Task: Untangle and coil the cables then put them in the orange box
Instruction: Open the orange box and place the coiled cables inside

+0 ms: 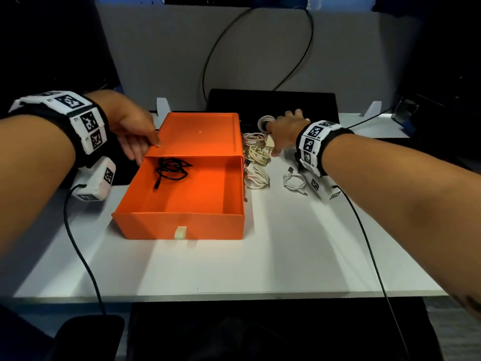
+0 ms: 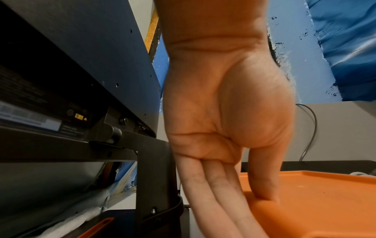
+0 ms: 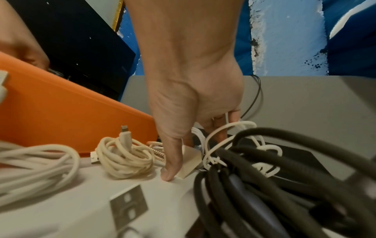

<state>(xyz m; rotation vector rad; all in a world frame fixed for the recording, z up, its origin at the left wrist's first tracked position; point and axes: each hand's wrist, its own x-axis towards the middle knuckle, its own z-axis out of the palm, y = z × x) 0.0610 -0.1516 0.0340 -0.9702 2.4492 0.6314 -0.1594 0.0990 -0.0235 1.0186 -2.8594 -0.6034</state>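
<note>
The orange box (image 1: 197, 134) stands on the white table with its drawer (image 1: 182, 222) pulled out toward me. A coiled black cable (image 1: 170, 169) lies in the drawer's back left. My left hand (image 1: 145, 152) rests on the box's left top edge (image 2: 325, 193), thumb on top and straight fingers (image 2: 203, 193) down the side. Right of the box lie a cream coil (image 1: 257, 155) (image 3: 124, 159), a braided coil (image 1: 253, 139) and a white coil (image 1: 256, 177). My right hand (image 1: 282, 131) (image 3: 193, 154) grips a beige adapter (image 3: 190, 161) and looped white cable (image 3: 234, 128).
A small white cable (image 1: 295, 182) lies loose by my right wrist, and a thick black cable bundle (image 3: 274, 177) sits under it. A black stand (image 1: 273, 100) and a grey partition (image 1: 260, 48) close the back. Bare table (image 1: 260, 256) stretches in front of the box.
</note>
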